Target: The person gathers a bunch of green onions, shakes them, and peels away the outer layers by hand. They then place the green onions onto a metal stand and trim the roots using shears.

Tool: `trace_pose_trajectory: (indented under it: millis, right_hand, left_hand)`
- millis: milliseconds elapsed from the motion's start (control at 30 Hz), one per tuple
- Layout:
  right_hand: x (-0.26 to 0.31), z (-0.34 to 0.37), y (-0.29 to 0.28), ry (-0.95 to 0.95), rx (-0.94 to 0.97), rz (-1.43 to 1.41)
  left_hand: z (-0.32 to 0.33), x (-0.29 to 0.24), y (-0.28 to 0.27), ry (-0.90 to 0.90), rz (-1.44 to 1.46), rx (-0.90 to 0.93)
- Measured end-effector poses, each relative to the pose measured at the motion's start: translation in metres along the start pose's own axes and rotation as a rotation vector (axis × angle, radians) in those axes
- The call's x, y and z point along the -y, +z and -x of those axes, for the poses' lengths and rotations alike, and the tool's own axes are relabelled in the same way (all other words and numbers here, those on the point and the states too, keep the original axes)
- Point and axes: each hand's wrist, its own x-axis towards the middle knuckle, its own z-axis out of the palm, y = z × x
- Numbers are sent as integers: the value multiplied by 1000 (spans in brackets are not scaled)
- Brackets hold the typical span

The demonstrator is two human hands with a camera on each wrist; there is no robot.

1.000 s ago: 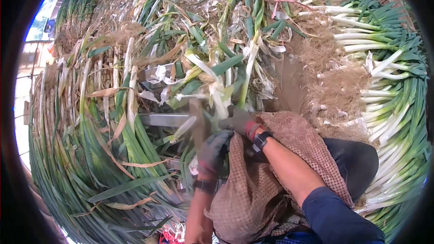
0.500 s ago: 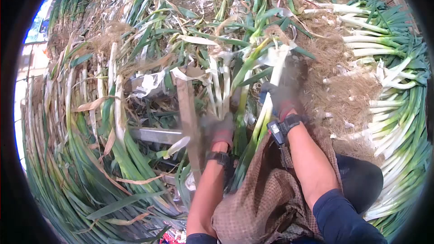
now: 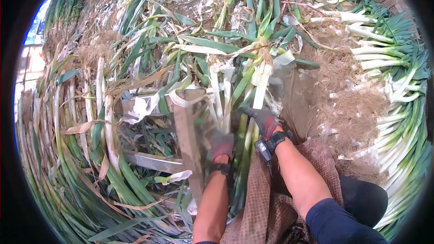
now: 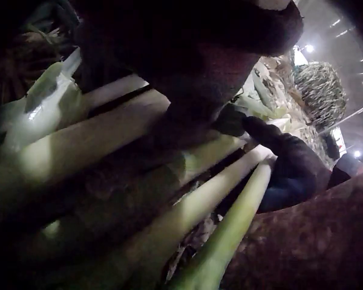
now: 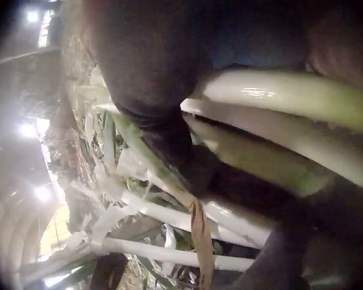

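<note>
In gloves with dark backs and red cuffs, both hands work side by side above the lap. My left hand [image 3: 221,145] holds green onions [image 3: 219,104] near the end of a wooden bar, their pale shafts pointing away from the body. To its right, my right hand [image 3: 264,120] grips green onions with a white shaft [image 3: 260,92] beyond the fingers. Loose skin and dry roots show at that shaft's far end. In the right wrist view, dark gloved fingers [image 5: 151,78] curl beside several smooth stalks [image 5: 260,90]. Part of each grip is in shadow.
Untrimmed green onions [image 3: 58,140] lie in a dense row at the left. Cleaned ones [image 3: 398,117] are stacked at the right, beside heaps of cut roots [image 3: 357,113]. A wooden bar [image 3: 186,131] and metal rail [image 3: 153,160] stand left of the hands. Brown checked cloth [image 3: 257,199] covers the lap.
From close together over the cloth, my hands have spread apart. My right hand swung out to the right with a white-shafted green onion, then came back slightly toward the left and the body.
</note>
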Motion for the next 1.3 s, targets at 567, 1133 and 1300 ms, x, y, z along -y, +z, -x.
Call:
trace_pose_trajectory:
  millis: [567, 1133, 1300]
  right_hand:
    - [33, 194, -25, -136, 432, -479]
    - [255, 513, 50, -677, 1283, -798]
    - [242, 593, 78, -683, 1219, -758]
  left_hand:
    - [155, 6, -73, 394, 638, -64]
    - [386, -42, -400, 1097, 857, -264]
    - [455, -3, -462, 1085, 665, -196]
